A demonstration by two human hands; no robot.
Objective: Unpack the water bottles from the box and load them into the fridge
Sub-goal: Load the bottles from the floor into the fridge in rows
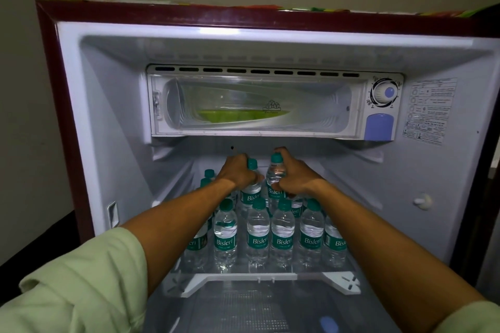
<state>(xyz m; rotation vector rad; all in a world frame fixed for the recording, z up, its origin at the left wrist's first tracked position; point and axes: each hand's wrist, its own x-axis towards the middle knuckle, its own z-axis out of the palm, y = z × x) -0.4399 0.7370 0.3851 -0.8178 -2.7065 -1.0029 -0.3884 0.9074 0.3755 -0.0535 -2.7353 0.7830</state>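
A dim room with a plain wall backs the open fridge (81, 143), its freezer box (257, 105) above a clear shelf (243, 277). Left hand (238, 171) fingers are wrapped round the shoulder of one water bottle (251, 192); right hand (293, 176) fingers clamp a second bottle (276, 170). Both bottles hang upright behind the standing rows (281, 235). Judged step: loading. Next, lower each into a free gap without toppling neighbours. Bottles are clear, green-capped, green-labelled.
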